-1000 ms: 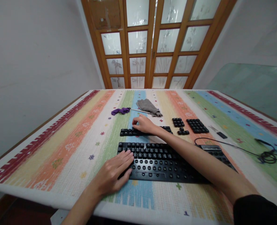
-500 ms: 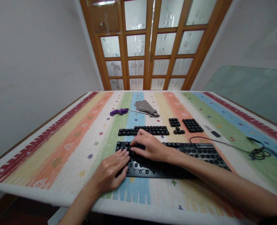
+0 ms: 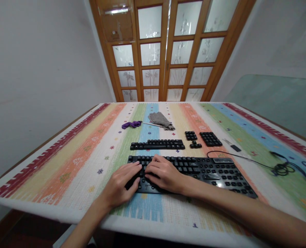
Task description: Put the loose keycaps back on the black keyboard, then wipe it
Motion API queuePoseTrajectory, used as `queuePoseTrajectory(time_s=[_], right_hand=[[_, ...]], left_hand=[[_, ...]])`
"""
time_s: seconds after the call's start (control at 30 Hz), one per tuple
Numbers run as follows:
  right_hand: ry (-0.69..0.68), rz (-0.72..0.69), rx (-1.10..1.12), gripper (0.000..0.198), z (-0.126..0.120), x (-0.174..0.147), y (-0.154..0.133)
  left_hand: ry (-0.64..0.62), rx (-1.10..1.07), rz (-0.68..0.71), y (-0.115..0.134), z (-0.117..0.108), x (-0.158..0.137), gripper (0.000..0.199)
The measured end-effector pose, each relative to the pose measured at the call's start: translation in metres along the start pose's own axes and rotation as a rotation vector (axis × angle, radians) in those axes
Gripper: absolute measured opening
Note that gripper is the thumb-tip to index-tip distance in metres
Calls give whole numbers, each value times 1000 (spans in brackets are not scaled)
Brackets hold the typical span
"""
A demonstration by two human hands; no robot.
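At the left, the person's left hand (image 3: 123, 182) lies palm down over the near left corner of a black keyboard (image 3: 212, 168), its fingers close together and its thumb set apart, touching the board and not clamped on anything. The keyboard lies flat across the middle of the striped tablecloth (image 3: 77, 165), near the table's front edge. Beyond the left hand lies a bunched purple cloth (image 3: 131, 125), with a thin rod (image 3: 151, 124) running from it toward a crumpled grey cloth (image 3: 160, 119). Nearer, a strip of loose keycaps (image 3: 158, 145) stands in neat rows just behind the board. The right hand (image 3: 164, 174) bends over the left half of the keyboard, fingers curled down; whether they pinch a keycap I cannot tell, since the hand hides its own fingertips.

Further right, the upper rows of the main section appear capped, while the number pad area is bare; I judge the board roughly half covered. Off the board, sorted by layout, wait a small block of keycaps (image 3: 190, 135), an arrow cluster (image 3: 195, 145) and a number pad block (image 3: 210, 139). At the far right are a small dark object (image 3: 236, 148) and the coiled cable (image 3: 284, 169).
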State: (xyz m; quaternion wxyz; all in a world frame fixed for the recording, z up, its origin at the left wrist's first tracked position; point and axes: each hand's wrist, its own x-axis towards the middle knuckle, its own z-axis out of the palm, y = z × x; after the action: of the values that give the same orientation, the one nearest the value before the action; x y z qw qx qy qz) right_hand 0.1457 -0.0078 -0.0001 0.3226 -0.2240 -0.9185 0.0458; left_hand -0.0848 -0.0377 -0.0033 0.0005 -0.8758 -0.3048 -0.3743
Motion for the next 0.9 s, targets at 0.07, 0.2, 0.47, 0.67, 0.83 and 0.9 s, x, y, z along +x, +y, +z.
queuePoseTrajectory(time_s=[0.07,0.2,0.47,0.67,0.83,0.9], right_hand=[[9,-6,-11,13,2,-1,-1],[39,-22,-12,12,2,-1,-1],[14,-8,-40,10,2,-2,-5],[-15,30,-56,13,-1,-1,-10],[-47,50,-13,13,-8,2,-10],[-71,40,-22,12,-9,3,-11]], left_hand=[[-21,-22,-12,2,1,3,38],[-45,-42,-49,3,5,8,29],[-48,-39,-70,1,10,11,19],[-27,-34,-64,2,12,11,19],[-16,-46,-52,4,14,12,15],[-17,-49,-44,4,14,13,13]])
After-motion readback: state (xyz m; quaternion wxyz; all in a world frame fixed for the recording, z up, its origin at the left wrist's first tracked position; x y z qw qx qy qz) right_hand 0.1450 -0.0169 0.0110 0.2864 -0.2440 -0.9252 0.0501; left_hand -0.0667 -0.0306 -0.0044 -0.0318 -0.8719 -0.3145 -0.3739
